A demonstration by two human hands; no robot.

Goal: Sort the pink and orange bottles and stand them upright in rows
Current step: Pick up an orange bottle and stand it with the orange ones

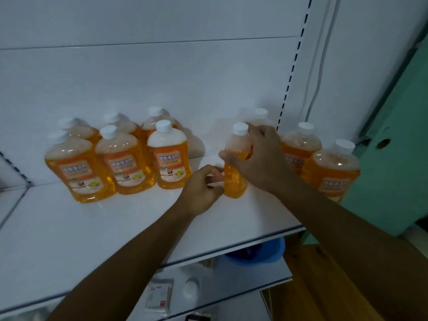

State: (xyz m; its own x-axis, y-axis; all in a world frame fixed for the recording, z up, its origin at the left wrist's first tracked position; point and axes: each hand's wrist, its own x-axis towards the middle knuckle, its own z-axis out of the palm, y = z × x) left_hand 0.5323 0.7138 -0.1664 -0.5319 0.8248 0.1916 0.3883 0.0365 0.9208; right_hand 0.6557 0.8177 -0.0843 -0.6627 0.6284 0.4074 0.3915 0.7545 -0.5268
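Both hands grip one orange bottle (236,163) upright on the shelf (115,228): right hand (259,158) wraps its shoulder, left hand (203,188) pinches its base (six more bottles (120,158) at 9 o'clock).

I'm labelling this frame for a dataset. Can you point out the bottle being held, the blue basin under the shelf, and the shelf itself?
held bottle (234,181): head view, on its orange lower body.
blue basin (257,257): head view, on its outer wall.
shelf (92,232): head view, on its bare white top.
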